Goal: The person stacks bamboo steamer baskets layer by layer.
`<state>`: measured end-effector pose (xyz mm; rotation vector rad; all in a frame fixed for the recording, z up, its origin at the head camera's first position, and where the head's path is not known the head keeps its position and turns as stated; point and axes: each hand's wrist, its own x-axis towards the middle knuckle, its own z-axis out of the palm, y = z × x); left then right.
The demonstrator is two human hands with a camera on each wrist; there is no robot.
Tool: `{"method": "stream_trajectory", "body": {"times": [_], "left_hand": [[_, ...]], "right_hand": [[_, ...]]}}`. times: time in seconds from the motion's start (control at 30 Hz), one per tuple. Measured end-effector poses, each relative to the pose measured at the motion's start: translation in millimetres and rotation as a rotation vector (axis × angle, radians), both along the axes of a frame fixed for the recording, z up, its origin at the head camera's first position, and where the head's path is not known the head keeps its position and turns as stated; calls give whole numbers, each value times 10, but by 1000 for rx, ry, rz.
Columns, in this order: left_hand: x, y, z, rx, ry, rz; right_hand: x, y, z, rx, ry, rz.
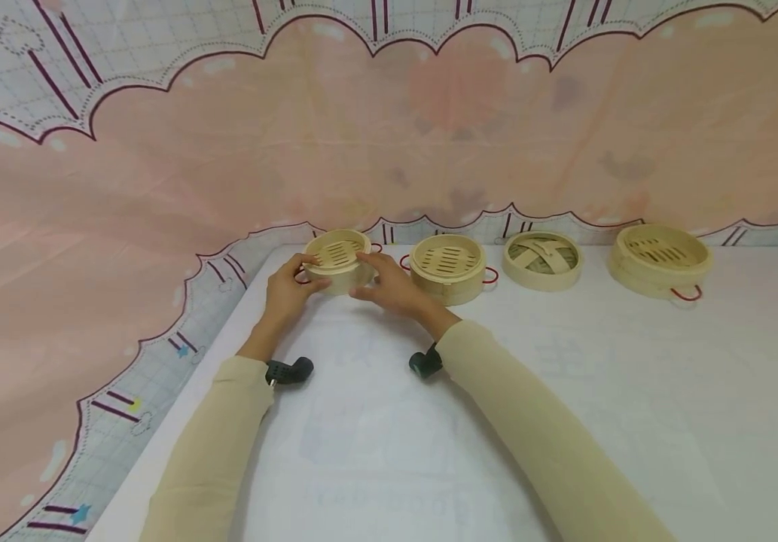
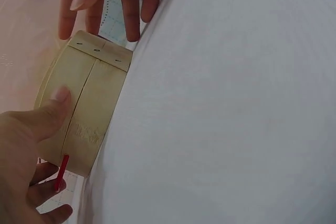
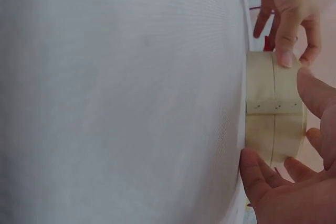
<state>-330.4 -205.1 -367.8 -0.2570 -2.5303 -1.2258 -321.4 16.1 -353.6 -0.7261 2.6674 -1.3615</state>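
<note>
Bamboo steamer [image 1: 339,260] is located at the far left corner of the white-covered table [image 1: 361,429], seated upright on the surface. A slatted inner face is exposed at its top; in the left wrist view a seam line and three staples are seen on the side wall, and a red handle [image 2: 61,172] is passed by the lower fingers.

The steamer's left side is grasped by the left hand [image 1: 287,292], its thumb laid against the front wall and the other fingers bent behind. The right side is grasped by the right hand [image 1: 395,290], its digits curved about the rim and the wall. Dark wrist devices are worn on both arms, below the beige sleeves [image 1: 531,429].

Just to the right, a second slatted steamer [image 1: 447,267] with two red handles is placed. Beyond it, a woven bamboo lid [image 1: 542,260] with crossed strips is laid, and then a larger slatted steamer [image 1: 660,260], its red handle turned toward the front. The area behind the table is covered by a pink backdrop [image 1: 361,143], edged by a pale scalloped border.
</note>
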Motion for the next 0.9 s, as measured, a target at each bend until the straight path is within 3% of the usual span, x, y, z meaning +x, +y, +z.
{"method": "stream_trajectory", "body": {"times": [0.2, 0.4, 0.73, 0.9], "left_hand": [[18, 14, -35, 56, 7, 11], [21, -6, -6, 89, 41, -8], [85, -60, 120, 32, -15, -28], [141, -77, 166, 24, 12, -69]], "right_hand": [[11, 9, -27, -8, -23, 0], [24, 43, 40, 23, 30, -10], [21, 130, 108, 18, 63, 6], [67, 108, 130, 57, 90, -21]]}}
